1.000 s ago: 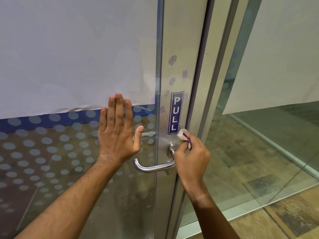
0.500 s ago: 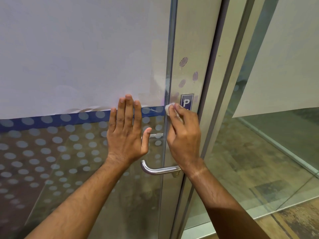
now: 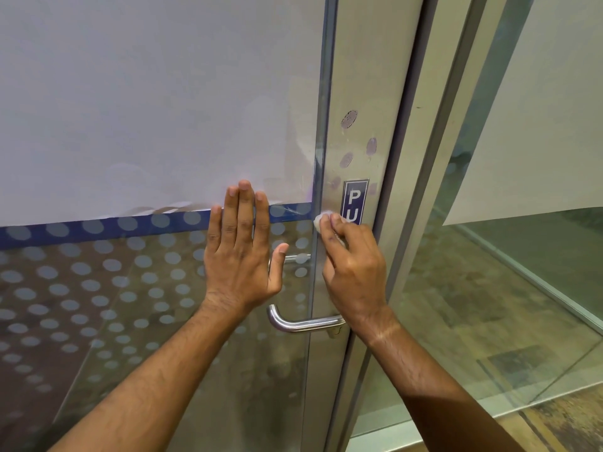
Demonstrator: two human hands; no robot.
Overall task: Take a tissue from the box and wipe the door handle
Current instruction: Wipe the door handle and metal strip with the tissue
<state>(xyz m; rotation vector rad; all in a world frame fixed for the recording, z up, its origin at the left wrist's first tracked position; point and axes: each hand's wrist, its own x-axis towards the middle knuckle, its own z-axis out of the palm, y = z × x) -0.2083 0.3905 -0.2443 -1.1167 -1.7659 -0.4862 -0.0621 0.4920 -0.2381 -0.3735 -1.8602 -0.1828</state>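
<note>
A curved steel door handle (image 3: 300, 322) sticks out from the metal stile of a glass door. My right hand (image 3: 354, 269) is above the handle and holds a small wad of white tissue (image 3: 320, 220) against the stile, beside the blue PULL sign (image 3: 355, 202), covering the sign's lower letters. My left hand (image 3: 241, 252) lies flat on the glass with straight fingers, left of the handle. No tissue box is in view.
The glass door (image 3: 130, 288) has white paper over its upper part, a blue band and frosted dots below. Round smudges (image 3: 349, 119) mark the stile above the sign. To the right stands the door frame (image 3: 424, 190) and a second glass panel over patterned floor.
My right hand left the base of the handle and went up the stile with the tissue, now sitting slightly lower on the PULL sign than half a second ago. The left hand stayed flat.
</note>
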